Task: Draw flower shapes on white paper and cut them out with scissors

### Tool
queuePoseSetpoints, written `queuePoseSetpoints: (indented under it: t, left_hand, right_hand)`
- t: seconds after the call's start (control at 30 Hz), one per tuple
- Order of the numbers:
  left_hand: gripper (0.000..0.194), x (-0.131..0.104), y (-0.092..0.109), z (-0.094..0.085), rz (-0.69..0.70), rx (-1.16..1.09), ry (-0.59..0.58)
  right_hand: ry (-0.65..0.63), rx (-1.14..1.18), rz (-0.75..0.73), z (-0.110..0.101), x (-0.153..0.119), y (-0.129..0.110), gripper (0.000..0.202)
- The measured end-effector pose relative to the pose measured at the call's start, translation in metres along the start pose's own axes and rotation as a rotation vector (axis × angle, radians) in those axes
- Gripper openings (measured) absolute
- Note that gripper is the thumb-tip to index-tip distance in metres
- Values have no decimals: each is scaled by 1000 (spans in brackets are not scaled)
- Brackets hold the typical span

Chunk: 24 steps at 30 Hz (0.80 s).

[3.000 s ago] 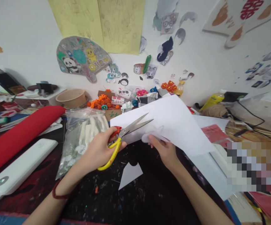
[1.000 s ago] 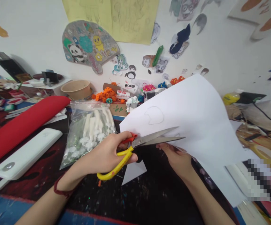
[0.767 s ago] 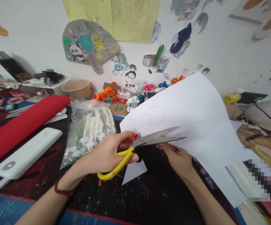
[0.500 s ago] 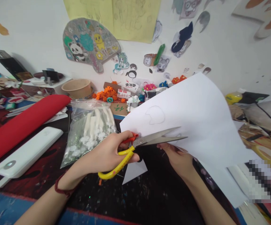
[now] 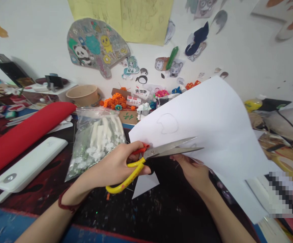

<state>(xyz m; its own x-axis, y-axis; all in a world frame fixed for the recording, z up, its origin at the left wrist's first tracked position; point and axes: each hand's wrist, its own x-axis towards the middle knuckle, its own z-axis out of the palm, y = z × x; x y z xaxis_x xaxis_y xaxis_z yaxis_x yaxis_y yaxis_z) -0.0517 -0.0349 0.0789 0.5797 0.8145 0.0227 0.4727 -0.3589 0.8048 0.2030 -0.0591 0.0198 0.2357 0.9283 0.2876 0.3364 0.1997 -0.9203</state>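
My left hand (image 5: 113, 167) is closed on the handles of a pair of scissors (image 5: 168, 148), one red and one yellow. The slightly parted blades point right, over the lower part of a large white sheet of paper (image 5: 212, 118). A rounded pencil outline shows on the sheet above the blades. From below, my right hand (image 5: 193, 172) grips the sheet's lower edge, its fingertips partly hidden behind paper and blades. Beneath the scissors a small white paper triangle (image 5: 145, 185) lies on the dark tabletop (image 5: 161, 216).
To the left lie a clear bag of white flowers (image 5: 98, 145), a white power bank (image 5: 31, 163) with a cable and a long red case (image 5: 30, 135). Behind them stand a tan bowl (image 5: 82, 96) and orange flowers (image 5: 116, 101). Clutter and tape sit at right.
The upper part of the paper has shifted very slightly left and up. Both hands and the scissors are almost where they were.
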Motion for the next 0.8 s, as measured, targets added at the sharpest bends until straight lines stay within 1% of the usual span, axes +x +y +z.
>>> queuePoseSetpoints:
  t: [0.17,0.37,0.63,0.8]
  left_hand:
    - [54,0,1,0,4,3,-1]
    - [53,0,3,-1,-2,11,11]
    - [54,0,6,-3,-17,31,21]
    - [56,0,6,-4,3,41,25]
  right_hand:
    - [13,1,-15,0,0,-2,14]
    - [-12,-6,-24,-1,1,-3,16]
    - [-16,20,-7,-2,1,-6,11]
    - [-5,-13,-38,-4,0,-1,10]
